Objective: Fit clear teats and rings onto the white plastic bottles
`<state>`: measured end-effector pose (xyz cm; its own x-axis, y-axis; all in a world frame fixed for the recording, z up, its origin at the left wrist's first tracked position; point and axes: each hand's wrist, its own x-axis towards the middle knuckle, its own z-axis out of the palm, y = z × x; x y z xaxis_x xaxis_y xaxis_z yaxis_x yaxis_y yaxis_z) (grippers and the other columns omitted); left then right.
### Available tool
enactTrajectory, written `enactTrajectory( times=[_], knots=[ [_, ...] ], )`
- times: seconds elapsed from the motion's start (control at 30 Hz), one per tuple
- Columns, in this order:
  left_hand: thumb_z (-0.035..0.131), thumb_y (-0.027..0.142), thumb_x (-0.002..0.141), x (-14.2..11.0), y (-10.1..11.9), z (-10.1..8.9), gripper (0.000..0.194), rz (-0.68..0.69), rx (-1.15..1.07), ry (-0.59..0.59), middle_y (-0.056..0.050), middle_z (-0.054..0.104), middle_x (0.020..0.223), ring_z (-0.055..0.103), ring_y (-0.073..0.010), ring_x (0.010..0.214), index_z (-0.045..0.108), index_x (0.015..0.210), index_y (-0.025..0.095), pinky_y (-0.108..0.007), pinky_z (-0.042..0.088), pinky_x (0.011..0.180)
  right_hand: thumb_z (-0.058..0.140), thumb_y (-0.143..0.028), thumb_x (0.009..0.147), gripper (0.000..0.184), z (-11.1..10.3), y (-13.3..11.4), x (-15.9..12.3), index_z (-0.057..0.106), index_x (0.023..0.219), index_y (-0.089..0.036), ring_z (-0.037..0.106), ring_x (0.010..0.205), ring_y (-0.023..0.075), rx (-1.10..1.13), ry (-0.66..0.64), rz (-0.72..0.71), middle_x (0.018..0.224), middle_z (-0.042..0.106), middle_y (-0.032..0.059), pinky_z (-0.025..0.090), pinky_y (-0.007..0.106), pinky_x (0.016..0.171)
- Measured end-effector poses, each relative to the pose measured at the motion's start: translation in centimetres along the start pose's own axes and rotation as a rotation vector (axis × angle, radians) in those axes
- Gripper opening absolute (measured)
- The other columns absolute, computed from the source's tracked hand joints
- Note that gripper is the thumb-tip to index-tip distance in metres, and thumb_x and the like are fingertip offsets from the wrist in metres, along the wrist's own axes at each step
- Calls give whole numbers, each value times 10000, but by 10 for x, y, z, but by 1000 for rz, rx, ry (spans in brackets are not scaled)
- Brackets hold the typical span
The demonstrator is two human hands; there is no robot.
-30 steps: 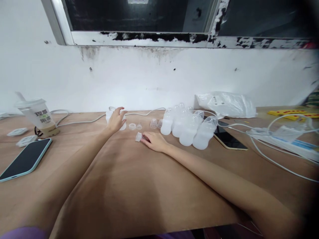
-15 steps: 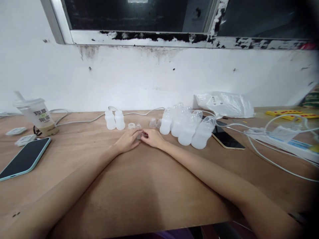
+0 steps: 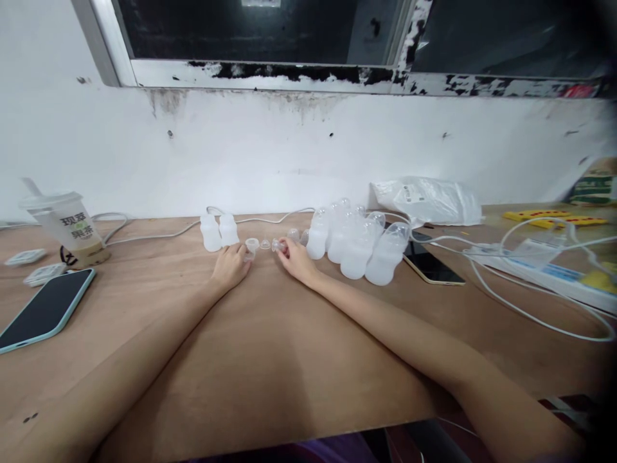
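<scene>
- Note separation of the left hand point(image 3: 232, 265) and right hand point(image 3: 295, 258), together half a second ago
- Find the left curled around a translucent ring point(image 3: 249, 256), the right pinching a clear teat point(image 3: 277, 245), both toward the back edge of the counter point(image 3: 260, 360)
- Read this, by judgement, as two parts now free for separate handling
- Mind a second ring point(image 3: 251, 242) just beyond the held one, plus a loose teat point(image 3: 265, 244) between the hands
- Allow for uncapped bottles point(image 3: 211, 233) behind the left, clear domes point(image 3: 293, 233) and capped bottles point(image 3: 355, 258) beside the right
- Use the open room running to the front edge
</scene>
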<state>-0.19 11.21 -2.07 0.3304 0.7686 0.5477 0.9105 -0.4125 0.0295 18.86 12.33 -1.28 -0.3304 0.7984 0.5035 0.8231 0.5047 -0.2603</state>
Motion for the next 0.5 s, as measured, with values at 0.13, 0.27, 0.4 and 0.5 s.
enactTrajectory(
  times=[0.13, 0.27, 0.4, 0.5],
  knots=[
    [465, 217, 735, 0, -2, -2, 152, 16, 46, 9, -135, 570, 958, 467, -293, 990, 545, 849, 154, -447, 331, 833, 340, -147, 832, 246, -3, -4, 8, 489, 1024, -109, 568, 839, 211, -230, -132, 8, 989, 559, 151, 427, 300, 692],
    [425, 191, 760, 7, -2, -1, 189, 60, 84, 43, -166, 540, 1051, 417, -321, 1047, 538, 903, 140, -477, 311, 840, 324, -30, 792, 289, -4, -11, 26, 549, 968, -77, 570, 879, 262, -293, -191, 62, 975, 573, 199, 435, 344, 703],
    [363, 174, 802, 28, -5, 7, 220, 28, -39, 53, -146, 430, 1213, 450, -274, 1041, 479, 985, 134, -428, 339, 870, 353, -9, 769, 292, -1, -19, 43, 612, 890, -67, 578, 882, 277, -324, -245, 109, 905, 615, 199, 446, 349, 695],
    [326, 153, 814, 44, -4, 18, 219, -70, -143, 42, -171, 454, 1151, 516, -241, 951, 442, 996, 113, -384, 403, 811, 362, -28, 773, 288, 3, -19, 49, 617, 898, -76, 586, 873, 273, -326, -254, 124, 897, 624, 192, 452, 338, 685]
  ],
)
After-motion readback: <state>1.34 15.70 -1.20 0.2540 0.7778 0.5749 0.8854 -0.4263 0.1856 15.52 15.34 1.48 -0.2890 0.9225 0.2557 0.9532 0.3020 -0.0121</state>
